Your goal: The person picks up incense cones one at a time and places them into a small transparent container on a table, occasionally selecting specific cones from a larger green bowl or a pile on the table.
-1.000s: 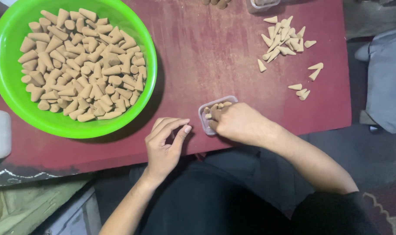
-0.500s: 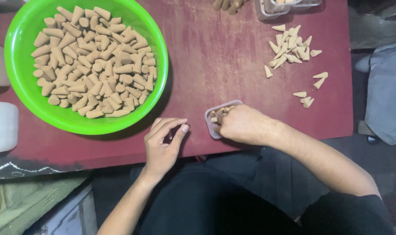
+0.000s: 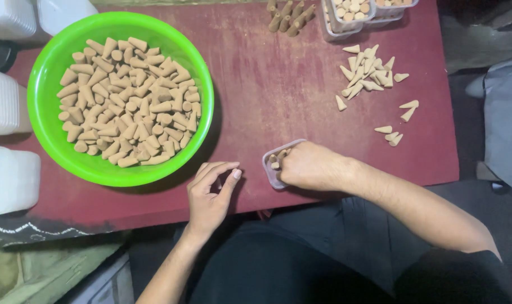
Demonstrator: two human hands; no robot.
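- the right hand (image 3: 309, 166) lies over a small clear plastic box (image 3: 272, 167) near the front edge of the dark red table (image 3: 267, 84), its fingers bent down into the box among a few tan cones (image 3: 274, 159); whether they pinch one i cannot tell.
- the left hand (image 3: 211, 194) rests on the table just left of the box, apart from it, fingers loosely curled with thumb and forefinger close together, holding nothing that shows.
- a green bowl (image 3: 48, 107) heaped with tan cones stands at the left of the table, well apart from both hands.
- a loose scatter of paler cones (image 3: 368, 73) lies on the table beyond the right hand.
- at the far edge stand filled clear boxes (image 3: 349, 11) and a few darker cones (image 3: 287, 14).
- white plastic containers (image 3: 8, 180) sit at the left side.
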